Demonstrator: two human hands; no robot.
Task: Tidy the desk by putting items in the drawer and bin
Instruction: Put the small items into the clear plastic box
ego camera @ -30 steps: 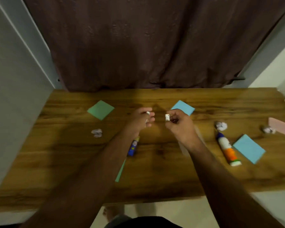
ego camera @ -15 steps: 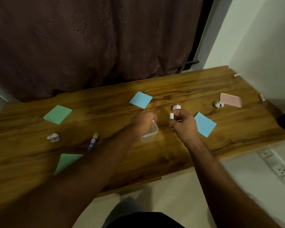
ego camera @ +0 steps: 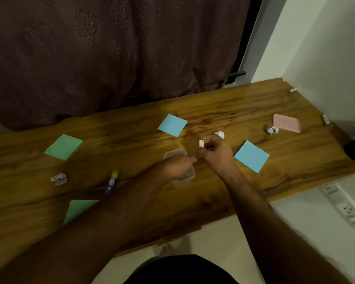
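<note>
At the centre of the frame, the right hand [ego camera: 215, 154] is pinching a small white item [ego camera: 201, 143] between thumb and fingertips, holding it just above the wooden desk [ego camera: 223, 105]; what the item is cannot be determined. Just left of it, the left hand [ego camera: 176, 167] is resting over a clear plastic container [ego camera: 184, 179] with fingers curled at its rim; motion blur is preventing confirmation of a firm grip. A crumpled white paper ball [ego camera: 219, 134] is lying just beyond the right hand. Two blue sticky notes are lying on the desk, one [ego camera: 172, 125] above centre and one [ego camera: 251, 156] right of the right hand. Toward the left, a glue stick [ego camera: 111, 182] is lying flat, with a second paper ball [ego camera: 59, 178] and two green notes [ego camera: 64, 146] [ego camera: 78, 209] near it. At the right, a pink case [ego camera: 286, 123] is sitting just beside a third paper ball [ego camera: 272, 129]. A dark curtain [ego camera: 111, 48] is hanging behind the desk.
</note>
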